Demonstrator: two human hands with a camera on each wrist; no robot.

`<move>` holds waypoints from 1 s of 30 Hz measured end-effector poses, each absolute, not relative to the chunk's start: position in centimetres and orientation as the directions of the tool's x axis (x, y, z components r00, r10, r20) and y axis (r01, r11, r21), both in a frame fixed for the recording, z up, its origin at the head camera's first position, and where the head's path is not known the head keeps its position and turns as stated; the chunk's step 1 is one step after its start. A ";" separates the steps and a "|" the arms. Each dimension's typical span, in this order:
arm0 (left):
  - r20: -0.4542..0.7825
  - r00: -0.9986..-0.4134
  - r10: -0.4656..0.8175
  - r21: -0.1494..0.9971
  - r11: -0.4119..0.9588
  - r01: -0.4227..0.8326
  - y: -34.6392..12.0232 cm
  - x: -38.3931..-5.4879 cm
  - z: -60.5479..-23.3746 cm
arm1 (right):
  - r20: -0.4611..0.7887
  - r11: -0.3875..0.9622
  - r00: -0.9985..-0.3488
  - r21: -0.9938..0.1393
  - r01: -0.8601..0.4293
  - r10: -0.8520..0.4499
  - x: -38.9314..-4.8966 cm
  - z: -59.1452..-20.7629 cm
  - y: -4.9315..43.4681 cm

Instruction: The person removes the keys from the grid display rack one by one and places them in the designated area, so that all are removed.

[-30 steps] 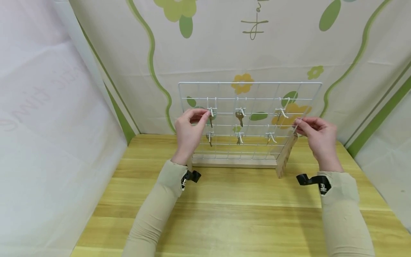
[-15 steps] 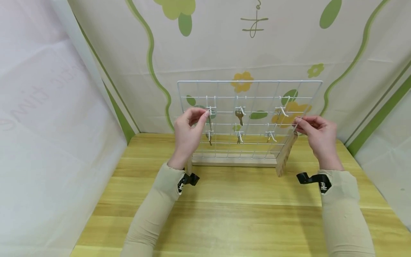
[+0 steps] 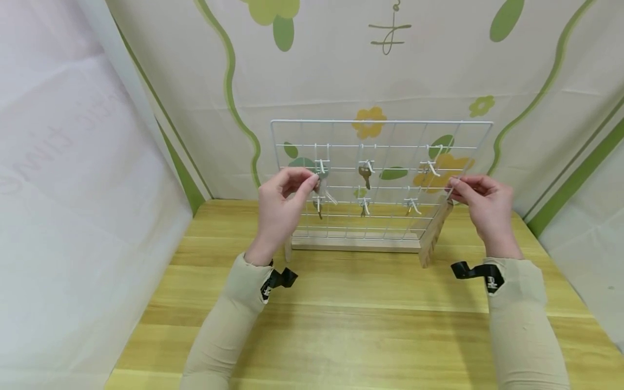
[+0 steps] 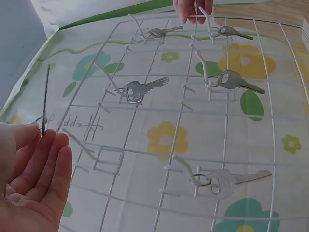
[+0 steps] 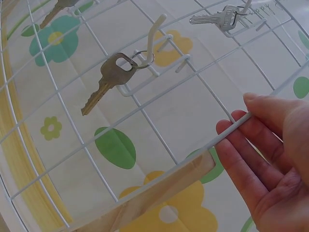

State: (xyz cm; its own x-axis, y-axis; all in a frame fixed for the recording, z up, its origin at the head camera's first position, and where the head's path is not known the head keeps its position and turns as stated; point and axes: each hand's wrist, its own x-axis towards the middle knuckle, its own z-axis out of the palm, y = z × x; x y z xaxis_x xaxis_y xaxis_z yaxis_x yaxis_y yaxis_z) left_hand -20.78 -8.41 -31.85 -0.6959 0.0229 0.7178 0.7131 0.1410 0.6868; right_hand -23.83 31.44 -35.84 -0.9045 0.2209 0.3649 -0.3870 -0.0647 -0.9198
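My left hand (image 3: 281, 205) pinches a key (image 4: 46, 99) between thumb and fingertips, just in front of the upper left of a white wire grid (image 3: 380, 122). In the left wrist view this key is seen edge-on, apart from the bare white hook (image 4: 107, 160) beside it. Other keys hang by small rings from the grid's hooks, among them a silver key (image 4: 140, 91) and a brass-coloured key (image 5: 112, 77). At the grid's right edge, my right hand (image 3: 487, 210) grips the outer wire between thumb and fingers.
A wooden stand (image 3: 356, 246) holds the grid upright on the wood-patterned table (image 3: 341, 325). Right behind it hangs a pale cloth (image 3: 312, 70) printed with flowers. A black strap end (image 3: 283, 278) sticks out from the left wrist, another strap (image 3: 470, 271) from the right.
My left hand has drawn the key off the upper left hook and moved slightly left and down towards me. The right hand keeps its grip on the grid's edge.
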 end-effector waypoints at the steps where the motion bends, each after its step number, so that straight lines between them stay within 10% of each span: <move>1: 0.714 -0.699 0.030 0.690 0.138 0.711 -8.6 -20.6 -31.9 | 0.362 -0.061 -0.905 -0.922 -0.383 0.222 -23.8 -35.8 31.4; 18: 0.486 -0.873 0.042 0.866 0.113 0.488 -13.6 -19.0 -37.8 | 0.345 -0.068 -0.909 -0.927 -0.369 0.234 -23.7 -35.7 31.3; 30: 0.175 -0.931 0.319 0.919 0.286 0.271 -14.9 -19.2 -42.9 | 0.345 -0.072 -0.911 -0.927 -0.369 0.225 -23.7 -35.7 31.3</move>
State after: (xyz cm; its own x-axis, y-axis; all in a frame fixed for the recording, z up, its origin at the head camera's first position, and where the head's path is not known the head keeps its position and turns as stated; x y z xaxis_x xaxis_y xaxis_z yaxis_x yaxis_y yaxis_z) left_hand -19.25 -14.89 -42.85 -0.9314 0.3190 0.1752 0.2709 0.2861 0.9191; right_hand -23.74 31.29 -35.67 -0.9112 0.2251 0.3451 -0.3689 -0.0723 -0.9267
